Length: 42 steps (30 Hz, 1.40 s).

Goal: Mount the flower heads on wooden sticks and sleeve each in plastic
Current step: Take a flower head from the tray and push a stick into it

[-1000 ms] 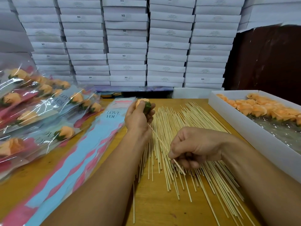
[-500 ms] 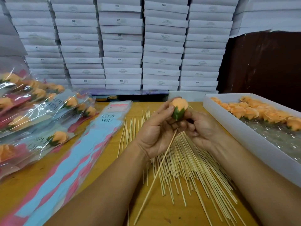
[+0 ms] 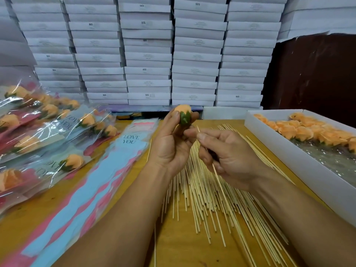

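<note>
My left hand pinches the flower head above the bench, my right hand grips a stick, tip seemingly just short, so I aim squarely at the green base.

Left hand: centre frame, pinches peach flower.
Right hand: beside it, grips stick, tip just below flower.
Sticks: lower centre.
Sleeves: left.
Box: right.

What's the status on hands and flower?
Left hand holds flower head. Right hand pinches stick, tip just below it, not inserted. Nothing between.
</note>
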Tool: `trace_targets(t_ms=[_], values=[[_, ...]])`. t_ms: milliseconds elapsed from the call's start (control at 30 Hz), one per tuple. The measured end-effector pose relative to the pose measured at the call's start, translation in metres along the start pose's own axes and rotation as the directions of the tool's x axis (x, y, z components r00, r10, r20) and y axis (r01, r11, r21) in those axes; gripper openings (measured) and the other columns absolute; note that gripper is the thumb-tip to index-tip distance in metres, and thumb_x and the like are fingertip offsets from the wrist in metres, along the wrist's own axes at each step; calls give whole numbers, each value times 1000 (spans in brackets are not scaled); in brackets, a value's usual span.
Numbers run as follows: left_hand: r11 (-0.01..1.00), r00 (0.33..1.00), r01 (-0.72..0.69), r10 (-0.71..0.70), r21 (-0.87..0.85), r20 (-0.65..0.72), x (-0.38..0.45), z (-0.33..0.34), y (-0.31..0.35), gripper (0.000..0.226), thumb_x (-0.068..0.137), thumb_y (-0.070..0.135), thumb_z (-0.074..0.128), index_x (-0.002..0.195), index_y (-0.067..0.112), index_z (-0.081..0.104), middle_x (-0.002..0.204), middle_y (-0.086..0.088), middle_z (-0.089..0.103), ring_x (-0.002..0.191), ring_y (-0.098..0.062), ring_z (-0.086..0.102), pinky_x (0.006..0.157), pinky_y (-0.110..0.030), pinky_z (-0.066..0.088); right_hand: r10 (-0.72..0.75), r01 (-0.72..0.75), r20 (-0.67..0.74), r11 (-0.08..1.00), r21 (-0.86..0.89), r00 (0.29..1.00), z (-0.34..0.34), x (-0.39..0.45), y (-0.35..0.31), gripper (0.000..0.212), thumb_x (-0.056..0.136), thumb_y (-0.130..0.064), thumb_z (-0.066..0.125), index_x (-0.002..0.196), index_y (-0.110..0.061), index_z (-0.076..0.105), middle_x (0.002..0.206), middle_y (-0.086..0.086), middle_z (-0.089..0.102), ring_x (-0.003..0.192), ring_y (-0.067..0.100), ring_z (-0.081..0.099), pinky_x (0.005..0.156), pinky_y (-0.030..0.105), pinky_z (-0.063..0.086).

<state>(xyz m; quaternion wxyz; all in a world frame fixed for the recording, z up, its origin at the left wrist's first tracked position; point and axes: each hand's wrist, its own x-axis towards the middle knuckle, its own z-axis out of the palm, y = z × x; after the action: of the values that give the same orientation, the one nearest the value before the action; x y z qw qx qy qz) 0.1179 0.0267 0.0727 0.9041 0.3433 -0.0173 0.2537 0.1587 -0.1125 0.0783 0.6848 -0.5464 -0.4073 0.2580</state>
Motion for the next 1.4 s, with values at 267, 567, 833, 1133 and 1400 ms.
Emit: trace_targets(t_ms=[267, 567, 833, 1133, 1400], values=[[997, 991, -38, 30, 64, 130, -4, 6, -3, 20, 90, 19, 59, 109, 13, 63, 94, -16, 71, 90, -21, 69, 102, -47, 40, -6, 7, 39, 1000, -26, 999, 3, -2, -3, 32, 107, -16, 45, 131, -22, 64, 55, 7, 47, 39, 7, 32, 37, 16, 24], [997, 991, -47, 40, 58, 124, -5, 8, -2, 32, 83, 16, 64, 115, 14, 62, 108, -20, 61, 93, -23, 66, 104, -48, 40, -21, 22, 51, 999, -29, 998, 0, -3, -3, 33, 106, -17, 46, 135, -16, 63, 53, 4, 48, 38, 6, 32, 37, 15, 26], [995, 990, -68, 57, 75, 132, -6, 7, -2, 29, 85, 14, 63, 114, 13, 64, 99, -15, 66, 90, -19, 69, 96, -42, 46, -17, 20, 67, 999, -49, 998, -2, -3, -3, 33, 106, -18, 47, 135, -19, 63, 54, 3, 49, 38, 6, 32, 37, 15, 26], [994, 988, -68, 54, 89, 144, -7, 8, -1, 31, 85, 15, 62, 115, 14, 63, 98, -11, 67, 88, -18, 69, 86, -35, 53, -28, 33, 82, 998, -54, 996, -1, -4, -4, 29, 104, -18, 49, 126, -24, 67, 54, 3, 50, 39, 6, 33, 38, 16, 25], [994, 989, -65, 53, 86, 137, -6, 8, -1, 31, 84, 14, 62, 115, 14, 63, 97, -10, 68, 87, -17, 69, 81, -32, 56, -13, 18, 88, 999, -51, 996, 0, -3, -3, 32, 105, -17, 47, 133, -23, 63, 56, 4, 49, 40, 8, 31, 39, 18, 23]])
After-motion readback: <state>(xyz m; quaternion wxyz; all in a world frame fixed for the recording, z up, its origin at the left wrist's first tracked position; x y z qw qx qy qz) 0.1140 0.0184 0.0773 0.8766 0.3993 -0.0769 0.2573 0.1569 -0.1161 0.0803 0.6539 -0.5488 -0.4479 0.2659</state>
